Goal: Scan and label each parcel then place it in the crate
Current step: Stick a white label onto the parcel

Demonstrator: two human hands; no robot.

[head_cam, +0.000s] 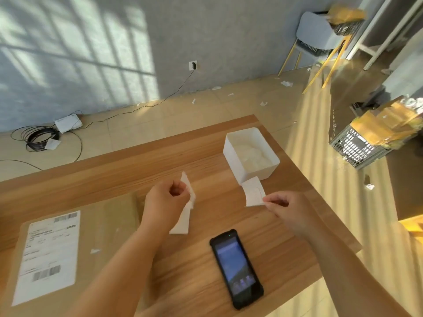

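Observation:
A flat brown parcel (96,227) lies on the left of the wooden table (160,161), with a white shipping label (47,255) stuck on it. My left hand (166,203) grips a long white strip of backing paper (184,216) above the table. My right hand (286,208) pinches the corner of a small white label (253,193) in front of the white box (231,154). A black handheld scanner (235,268) lies screen-up near the table's front edge. A grey crate (352,148) filled with yellow-brown parcels (382,124) stands on the floor to the right.
The white box holds rolls of labels. A chair (317,35) at the back right carries a dark basket (348,27) with more parcels. Cables and a white device (68,123) lie by the wall. Paper scraps litter the floor.

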